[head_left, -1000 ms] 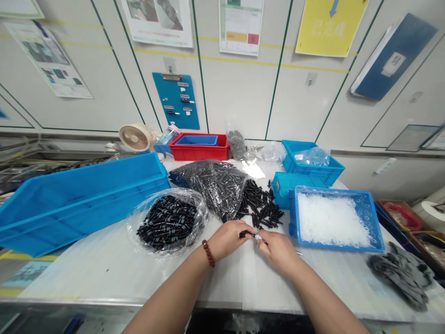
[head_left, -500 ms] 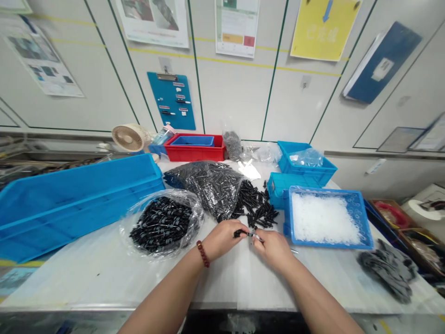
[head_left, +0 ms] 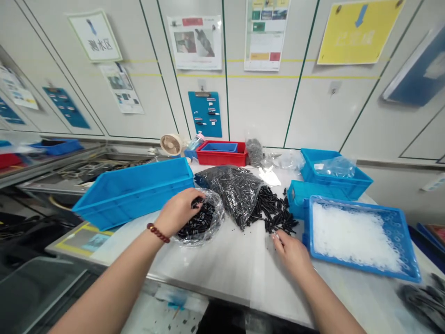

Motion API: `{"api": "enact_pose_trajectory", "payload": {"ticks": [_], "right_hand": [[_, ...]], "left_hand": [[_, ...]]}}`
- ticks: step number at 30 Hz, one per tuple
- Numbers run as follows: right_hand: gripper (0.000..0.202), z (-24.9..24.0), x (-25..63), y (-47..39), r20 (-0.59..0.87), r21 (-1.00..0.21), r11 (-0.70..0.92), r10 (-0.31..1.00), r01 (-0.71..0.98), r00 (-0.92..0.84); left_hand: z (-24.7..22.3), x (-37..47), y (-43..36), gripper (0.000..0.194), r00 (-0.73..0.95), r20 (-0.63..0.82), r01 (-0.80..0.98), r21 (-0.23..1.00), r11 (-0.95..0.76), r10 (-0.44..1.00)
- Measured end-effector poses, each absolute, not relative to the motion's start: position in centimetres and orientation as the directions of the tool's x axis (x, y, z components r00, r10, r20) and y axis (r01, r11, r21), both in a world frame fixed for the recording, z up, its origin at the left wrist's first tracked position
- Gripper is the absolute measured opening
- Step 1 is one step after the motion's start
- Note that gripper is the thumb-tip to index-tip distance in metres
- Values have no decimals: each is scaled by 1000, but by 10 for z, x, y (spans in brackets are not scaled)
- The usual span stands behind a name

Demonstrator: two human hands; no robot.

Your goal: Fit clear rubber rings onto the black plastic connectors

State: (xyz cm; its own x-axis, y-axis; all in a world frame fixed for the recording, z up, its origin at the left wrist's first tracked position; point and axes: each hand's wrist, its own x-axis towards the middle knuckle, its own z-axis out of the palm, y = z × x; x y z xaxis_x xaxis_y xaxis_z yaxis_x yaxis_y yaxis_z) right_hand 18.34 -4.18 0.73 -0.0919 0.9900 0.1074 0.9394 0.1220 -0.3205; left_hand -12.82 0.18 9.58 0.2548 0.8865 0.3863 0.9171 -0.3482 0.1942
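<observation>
My left hand point(head_left: 182, 208), with a red bead bracelet at the wrist, is over a clear bag of black parts point(head_left: 200, 222). Its fingers are curled round a black piece point(head_left: 197, 201). Beside the loose pile of black parts point(head_left: 273, 208), my right hand point(head_left: 290, 250) is closed, thumb against finger, and a small pale tip shows at the pinch; what it holds is too small to name. Left of the pile lies a large dark plastic bag of black parts point(head_left: 232, 188). A blue tray of small white rings point(head_left: 354, 232) stands right of my right hand.
A long blue bin point(head_left: 139, 190) stands at the left. Along the back are a fan point(head_left: 171, 144), a red bin point(head_left: 222, 158), a bag of grey bits point(head_left: 255, 152) and blue bins point(head_left: 335, 174). A grey cloth point(head_left: 422, 297) lies far right.
My left hand has moved left, away from my right hand, to above the clear bag. The hands were together at a black part before. The view has turned to the left.
</observation>
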Motion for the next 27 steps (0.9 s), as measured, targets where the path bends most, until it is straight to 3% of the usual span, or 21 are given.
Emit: {"api": "enact_pose_trajectory", "payload": {"ticks": [5,9,11,15,21,27], "right_hand": [[29,8,184,-43,113,-336,122,990,934,-88],[32,9,185,-43,133,-380,114,989,918,-68],[31,10,184,-43,124,-385,99,991,918,-55],[23,11,183,-43,124,-398,97,991,912,-51],[24,13,186,-42,137,-418,126,988,900,-75],[26,12,187,-42,154,-441,159,983,883,-99]], "left_hand": [[96,-150,9,59,269,183,958,54,-282,946],[100,-118,0,35,282,284,957,-13,-291,916],[95,-86,-3,25,365,340,927,-45,-373,867],[62,-10,3,21,614,178,788,-85,-610,769],[20,42,25,23,543,194,839,-103,-534,817],[29,29,21,19,588,198,806,-60,-589,784]]}}
